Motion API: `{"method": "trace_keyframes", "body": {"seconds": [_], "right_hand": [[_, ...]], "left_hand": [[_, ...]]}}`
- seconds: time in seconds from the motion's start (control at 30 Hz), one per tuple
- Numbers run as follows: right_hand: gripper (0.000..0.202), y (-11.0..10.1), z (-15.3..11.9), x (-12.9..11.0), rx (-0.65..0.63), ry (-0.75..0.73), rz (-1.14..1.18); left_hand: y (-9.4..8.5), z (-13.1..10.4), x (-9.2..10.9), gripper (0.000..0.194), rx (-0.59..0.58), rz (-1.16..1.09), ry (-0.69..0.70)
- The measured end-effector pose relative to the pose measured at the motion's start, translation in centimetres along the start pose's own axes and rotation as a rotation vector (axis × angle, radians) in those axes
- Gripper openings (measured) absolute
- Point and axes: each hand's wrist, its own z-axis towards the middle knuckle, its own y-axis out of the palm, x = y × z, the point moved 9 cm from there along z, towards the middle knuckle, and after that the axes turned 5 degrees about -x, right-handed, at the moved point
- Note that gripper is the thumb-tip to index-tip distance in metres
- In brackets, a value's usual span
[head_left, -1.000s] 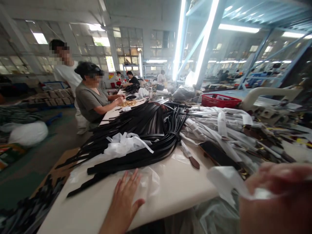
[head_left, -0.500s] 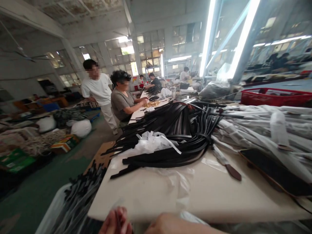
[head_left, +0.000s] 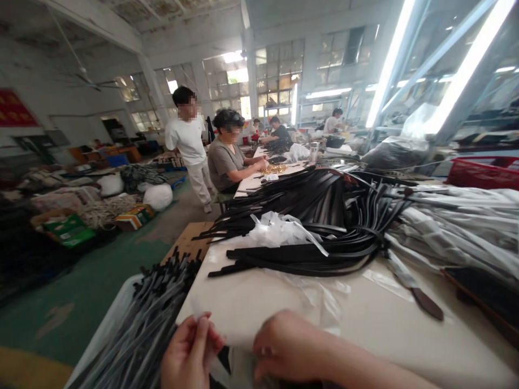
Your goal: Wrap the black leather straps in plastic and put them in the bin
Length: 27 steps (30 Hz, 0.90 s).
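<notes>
Head camera looks down a long white table (head_left: 259,302), and right at its near edge both of the person's hands are busy with a thin clear plastic sleeve (head_left: 227,373) that hangs just below the table edge between them. The left hand (head_left: 190,354) has its fingers curled and pinched together on the sleeve's upper edge; the right hand (head_left: 290,346) is closed into a loose fist on the other side, though whether it grips the film or something inside it is hidden by the knuckles. That film looks feather-light, limp and slippery, likely to crumple or slide unless pinched at an edge or corner with fingertips, as the left hand does. More loose film (head_left: 320,302) lies flat on the table just ahead. Beyond it sits a heap of black belt straps (head_left: 324,216), which look flexible yet springy and would best be taken near an end. A bin of bagged straps (head_left: 146,324) stands at the left of the table. Farther up, a seated co-worker (head_left: 227,162) works on small gold pieces.
</notes>
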Motion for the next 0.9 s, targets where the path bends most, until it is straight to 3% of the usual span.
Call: {"method": "trace_keyframes", "body": {"seconds": [0.07, 0.13, 0.27, 0.37, 0.5, 0.63, 0.73, 0.9], "right_hand": [[0.015, -3.8, 1.1, 2.4, 0.15, 0.185, -0.129], [0.017, -6.3, 2.5, 4.8, 0.229, 0.297, -0.205], [0.003, -7.1, 4.5, 7.6, 0.226, 0.348, -0.269], [0.011, -8.0, 2.9, 6.9, 0.285, 0.344, -0.266], [0.021, -10.4, -2.3, 2.7, 0.375, 0.29, -0.172], [0.03, -8.9, -5.2, -0.3, 0.184, 0.266, 0.106], [0.029, -7.6, -6.0, 0.5, 0.181, 0.353, 0.188], [0.022, -6.7, -7.2, 2.0, 0.211, 0.295, 0.443]], "left_hand": [[1.0, -0.7, 0.1, 0.053, -0.048, 0.062, 0.026], [1.7, -1.2, 0.5, 0.048, -0.088, 0.112, 0.078], [2.4, -2.1, 1.6, 0.041, -0.131, 0.197, 0.189], [2.9, -2.7, 1.2, 0.042, -0.195, 0.258, 0.144], [4.6, -4.4, 0.6, 0.04, -0.268, 0.436, 0.156], [7.9, -6.0, -1.0, 0.04, -0.433, 0.685, 0.224], [9.9, -6.8, -2.8, 0.042, -0.543, 0.777, 0.278], [11.9, -7.6, -4.4, 0.056, -0.637, 0.713, 0.253]]}}
